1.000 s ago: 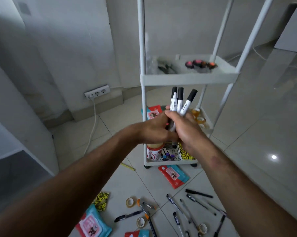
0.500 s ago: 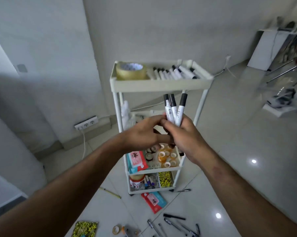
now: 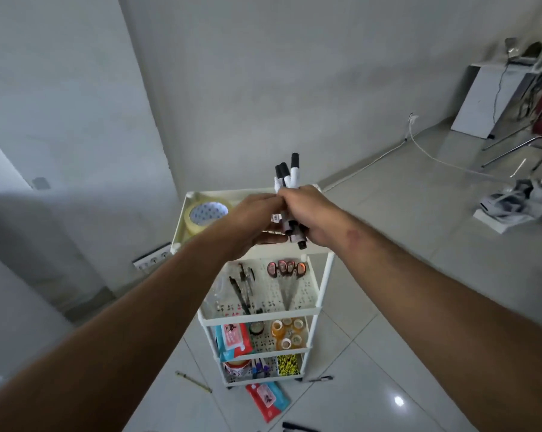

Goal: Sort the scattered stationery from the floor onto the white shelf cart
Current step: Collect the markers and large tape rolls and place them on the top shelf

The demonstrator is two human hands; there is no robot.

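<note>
Sockets point(image 3: 152, 261) sit low on the wall at far left, and a yellow pencil point(image 3: 193, 381) lies on the floor tiles near the cart's foot. Next comes the white shelf cart point(image 3: 322, 285), its top tray holding a big roll of tape point(image 3: 204, 215). Above that tray the left hand point(image 3: 251, 218) meets the right hand point(image 3: 310, 215); both curl their grip round a bundle of markers point(image 3: 286, 176), black caps pointing up, lower ends poking out beneath the right hand. Lower trays carry pens point(image 3: 241, 285) and scissors point(image 3: 286, 268), then a red-and-blue packet point(image 3: 232, 339) beside small tape rolls point(image 3: 288, 333), then a yellow patterned pad point(image 3: 286, 364). Another packet point(image 3: 268, 400) lies on the floor by the cart. Farther right, a white cable point(image 3: 431, 155) runs along the floor toward a white cabinet point(image 3: 484, 101).
</note>
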